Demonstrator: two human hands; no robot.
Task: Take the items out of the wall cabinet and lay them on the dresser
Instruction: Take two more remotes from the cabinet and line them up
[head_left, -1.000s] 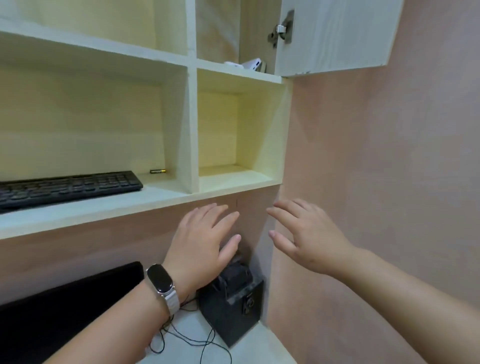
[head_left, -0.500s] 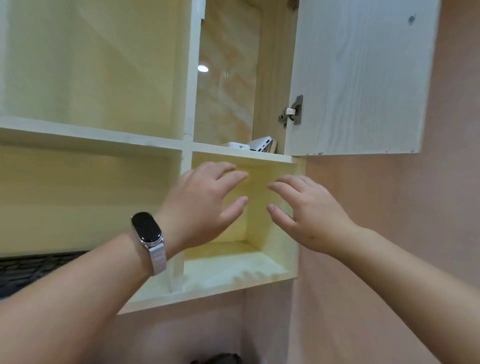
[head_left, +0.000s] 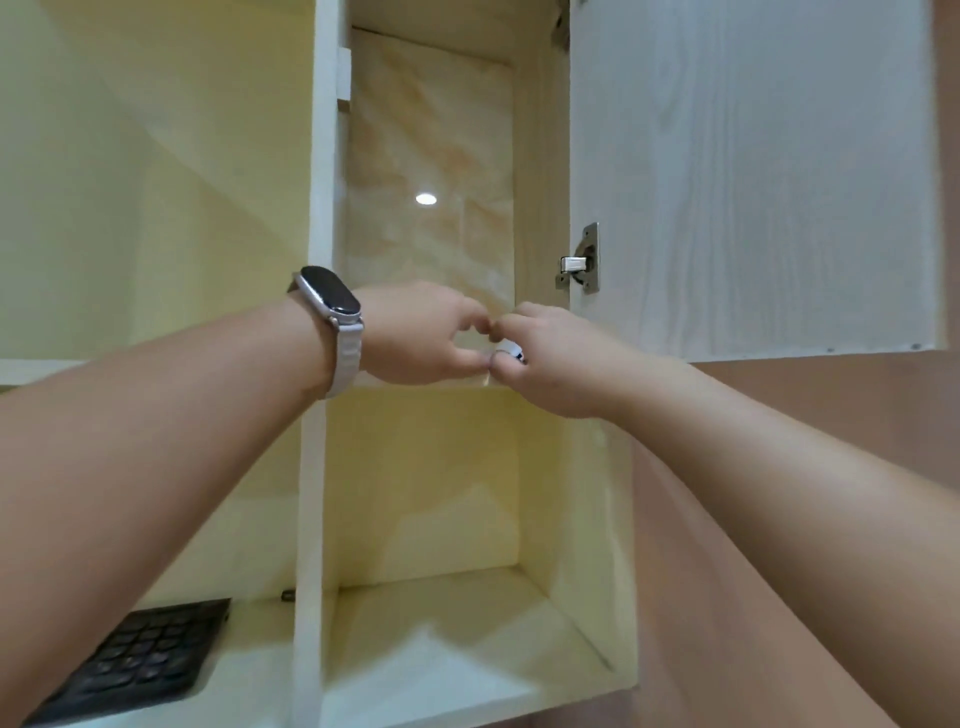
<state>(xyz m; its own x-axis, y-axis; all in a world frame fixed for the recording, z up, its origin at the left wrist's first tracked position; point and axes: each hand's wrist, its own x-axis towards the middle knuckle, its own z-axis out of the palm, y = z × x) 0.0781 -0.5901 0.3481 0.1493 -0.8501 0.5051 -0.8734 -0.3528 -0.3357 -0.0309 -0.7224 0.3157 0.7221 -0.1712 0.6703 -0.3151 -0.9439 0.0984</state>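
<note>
The wall cabinet's door (head_left: 753, 182) stands swung open on the right. Both my hands reach into its upper compartment, just above the shelf edge (head_left: 415, 385). My right hand (head_left: 556, 364) is curled round a small white item (head_left: 511, 355), of which only a sliver shows between the fingers. My left hand (head_left: 415, 332), with a watch on its wrist, is curved in a C shape, and its fingertips touch those of the right hand. Whatever lies under the left hand is hidden. The dresser is out of view.
Below the shelf is an open cubby (head_left: 441, 623). A black keyboard (head_left: 140, 654) lies on the lower-left shelf, with a small cylindrical object (head_left: 285, 595) beside the divider. A metal hinge (head_left: 579, 262) juts from the door's inner edge. The wall to the right is pink.
My view has tilted upward. Both hands rose from in front of the lower cubby into the upper compartment, and their fingers curled together over the white items on the shelf.
</note>
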